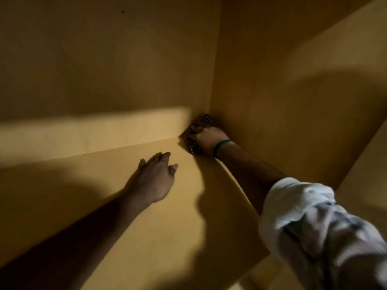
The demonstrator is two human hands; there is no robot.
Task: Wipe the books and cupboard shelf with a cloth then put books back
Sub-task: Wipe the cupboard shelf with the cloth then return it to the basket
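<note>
Cupboard shelf (146,216): wipe in progress at the rear right corner, no books in view
The right hand (209,141) has its grip closed on the dark dotted cloth (206,120) and presses it into the corner where the shelf, back wall (104,70) and side wall (293,91) meet. The left hand (152,181) lies over the shelf near the cloth, grip wide, fingers extended, holding nothing; contact with the board cannot be confirmed. Judged status: wiping under way, area covered not determinable. Remaining: finish the shelf, return the books. Whether the books are wiped cannot be told
</note>
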